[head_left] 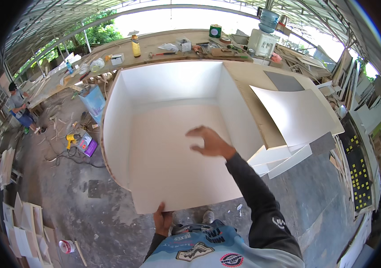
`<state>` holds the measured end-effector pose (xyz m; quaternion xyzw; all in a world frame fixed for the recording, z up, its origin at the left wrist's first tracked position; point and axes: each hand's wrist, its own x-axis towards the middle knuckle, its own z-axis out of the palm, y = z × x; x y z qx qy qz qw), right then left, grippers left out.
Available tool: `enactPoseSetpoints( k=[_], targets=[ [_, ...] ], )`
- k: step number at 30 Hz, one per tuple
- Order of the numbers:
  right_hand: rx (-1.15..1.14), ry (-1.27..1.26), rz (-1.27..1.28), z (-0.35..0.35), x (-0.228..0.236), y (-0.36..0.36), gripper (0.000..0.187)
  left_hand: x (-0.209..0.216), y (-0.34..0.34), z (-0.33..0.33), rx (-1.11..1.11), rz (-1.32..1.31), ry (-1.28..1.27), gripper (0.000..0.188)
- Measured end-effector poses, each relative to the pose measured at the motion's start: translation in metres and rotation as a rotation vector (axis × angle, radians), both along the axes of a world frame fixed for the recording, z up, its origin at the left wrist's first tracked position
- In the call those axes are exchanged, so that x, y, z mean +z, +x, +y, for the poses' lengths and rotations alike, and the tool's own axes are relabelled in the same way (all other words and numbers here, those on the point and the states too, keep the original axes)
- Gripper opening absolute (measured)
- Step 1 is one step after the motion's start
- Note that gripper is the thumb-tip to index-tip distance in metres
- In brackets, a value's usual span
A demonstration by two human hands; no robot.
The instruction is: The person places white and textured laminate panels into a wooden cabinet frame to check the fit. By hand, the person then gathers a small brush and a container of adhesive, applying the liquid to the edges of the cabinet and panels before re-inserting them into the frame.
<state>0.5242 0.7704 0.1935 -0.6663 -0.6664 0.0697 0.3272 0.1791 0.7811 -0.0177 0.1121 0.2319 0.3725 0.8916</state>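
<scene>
A large pale beige sheet (pixel 177 161) lies inside a white-lined cabinet shell (pixel 172 73), its near end sticking out over the front toward me. My left hand (pixel 162 221) grips the sheet's near edge, thumb on top and the other fingers hidden below. Over the sheet's right half hovers my right hand (pixel 210 142), thumb and fingers spread in a curve with nothing between them. To the right, a curled glossy white sheet (pixel 297 114) rests on the brown board top (pixel 239 85) of the adjoining section, beside a grey sheet (pixel 284 81).
A long workbench (pixel 145 62) behind holds tools, a yellow bottle (pixel 136 47) and a water dispenser (pixel 262 42). On the left floor are a yellow power tool (pixel 71 140) with its cord and a purple can (pixel 87 145). Another person (pixel 19 105) works far left. Board offcuts (pixel 25 228) lean lower left.
</scene>
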Motion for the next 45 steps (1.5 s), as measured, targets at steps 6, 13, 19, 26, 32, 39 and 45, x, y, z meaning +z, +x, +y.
enactPoseSetpoints(
  k=[6,13,19,26,32,39,45],
  targets=[
    [0.006,-0.218,-0.136,-0.124,-0.040,-0.036,0.082,0.022,0.036,0.031,0.113,0.168,0.120,0.041],
    [-0.225,-0.244,-0.294,-0.147,-0.105,-0.038,0.084,0.011,0.049,0.072,0.073,0.610,0.089,0.041],
    [-0.231,-0.346,-0.311,-0.127,-0.114,-0.020,0.069,0.004,0.016,0.072,-0.073,1.030,0.160,0.044],
    [-0.260,-0.237,-0.180,-0.070,-0.111,0.002,0.063,0.106,0.064,0.033,0.639,1.546,1.023,0.023],
    [-0.206,-0.329,-0.197,0.044,-0.090,0.001,0.071,0.106,0.144,0.163,0.097,1.415,1.666,0.040],
    [-0.374,-0.455,-0.248,0.119,-0.126,0.036,0.069,0.076,0.219,0.262,-0.449,1.735,1.824,0.079],
    [-0.558,-0.495,-0.320,0.138,-0.137,0.065,0.080,0.054,0.218,0.301,-0.395,1.831,1.868,0.084]
  ],
)
